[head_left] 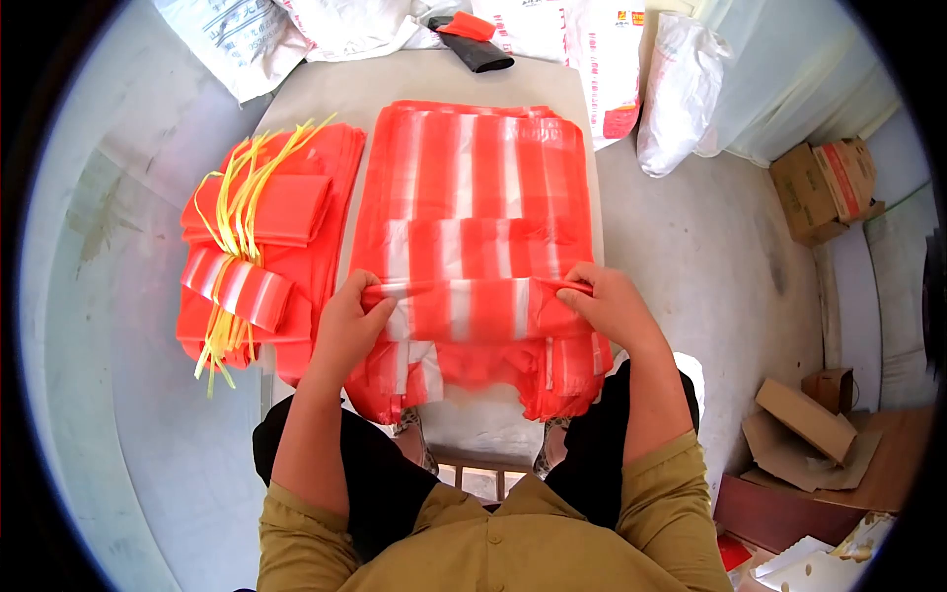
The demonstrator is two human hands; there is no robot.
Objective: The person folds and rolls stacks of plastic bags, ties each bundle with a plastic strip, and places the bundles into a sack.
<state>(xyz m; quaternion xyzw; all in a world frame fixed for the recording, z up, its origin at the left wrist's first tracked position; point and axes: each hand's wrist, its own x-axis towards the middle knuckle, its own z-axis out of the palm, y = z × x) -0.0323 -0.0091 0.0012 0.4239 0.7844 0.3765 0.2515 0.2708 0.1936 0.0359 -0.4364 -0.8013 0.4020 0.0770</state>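
Shirt: olive-brown, buttoned, nearest of all, on the near side of the fingers, with bare forearms coming out of its sleeves (493, 553).
Trousers: black, also short of the fingers, one leg under each forearm (370, 498).
Left hand: thumb and fingers pinched on the left end of a folded band of red-and-white plastic (347, 318).
Right hand: thumb and fingers pinched on the band's right end (614, 304).
Folded band: stretched crosswise between the two sets of fingers, over the stack (464, 308).
Striped stack: flat beneath the fingers and reaching well beyond them, its ragged lower edge just short of them (488, 163).
Plain red pile: left of the left fingers (340, 173), with a striped roll (237, 286) and yellow ties lying across it (237, 222).
Table: pale, under both piles (316, 94).
Sacks: white, printed, far beyond the fingers (232, 39), a dark roll with red beside them (478, 51).
Cardboard box: well to the right of the right fingers (809, 192).
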